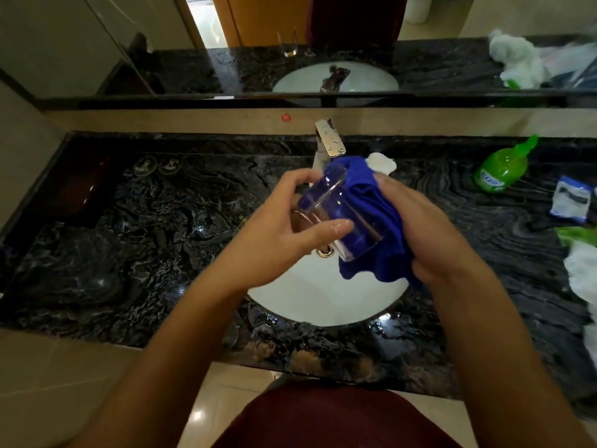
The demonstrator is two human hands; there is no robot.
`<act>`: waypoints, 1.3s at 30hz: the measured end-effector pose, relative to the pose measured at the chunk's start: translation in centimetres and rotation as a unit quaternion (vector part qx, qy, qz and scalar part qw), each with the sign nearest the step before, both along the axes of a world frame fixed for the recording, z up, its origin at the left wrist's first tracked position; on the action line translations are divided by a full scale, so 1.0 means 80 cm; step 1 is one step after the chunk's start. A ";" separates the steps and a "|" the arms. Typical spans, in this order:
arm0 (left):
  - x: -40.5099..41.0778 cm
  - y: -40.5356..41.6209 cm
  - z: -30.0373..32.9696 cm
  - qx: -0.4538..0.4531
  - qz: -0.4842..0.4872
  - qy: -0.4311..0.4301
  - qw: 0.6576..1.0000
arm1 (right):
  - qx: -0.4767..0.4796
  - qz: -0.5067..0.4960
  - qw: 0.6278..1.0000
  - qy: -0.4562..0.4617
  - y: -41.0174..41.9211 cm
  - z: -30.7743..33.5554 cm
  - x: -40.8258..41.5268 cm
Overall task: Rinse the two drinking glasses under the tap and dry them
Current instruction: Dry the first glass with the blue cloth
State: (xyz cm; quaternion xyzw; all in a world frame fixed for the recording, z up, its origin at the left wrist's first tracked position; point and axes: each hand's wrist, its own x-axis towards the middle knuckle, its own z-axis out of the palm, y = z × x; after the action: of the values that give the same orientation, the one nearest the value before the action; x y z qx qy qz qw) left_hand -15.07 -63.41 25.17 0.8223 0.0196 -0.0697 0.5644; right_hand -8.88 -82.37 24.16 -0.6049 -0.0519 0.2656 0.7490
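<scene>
Between the hands (349,221), over the white oval basin (323,299) set in the dark marble worktop (145,237), lies the clear drinking glass (336,215); the chrome tap (328,140) stands behind them, the green plastic soap bottle (502,166) well to their right.

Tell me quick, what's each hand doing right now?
Left hand: fingers curled round the clear drinking glass, holding it above the white sink basin.
Right hand: grips the blue cloth against the glass.
</scene>
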 end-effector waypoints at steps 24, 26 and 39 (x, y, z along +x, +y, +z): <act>-0.013 -0.027 -0.014 -0.158 0.161 -0.143 0.964 | 0.020 -0.234 0.968 -0.089 -0.004 -0.011 -0.026; -0.014 -0.026 -0.012 -0.088 0.139 -0.168 0.972 | -0.053 -0.219 0.962 -0.154 -0.004 -0.007 -0.032; -0.014 0.006 0.007 -0.018 0.020 -0.120 0.992 | 0.040 0.221 0.972 -0.073 -0.038 0.002 -0.006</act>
State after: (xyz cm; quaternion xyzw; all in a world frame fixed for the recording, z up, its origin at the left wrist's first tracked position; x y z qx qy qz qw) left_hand -16.20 -62.90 25.72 0.8136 -0.0326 0.0402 0.5791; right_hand -9.32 -85.44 24.28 -0.5654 -0.2497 0.3775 0.6895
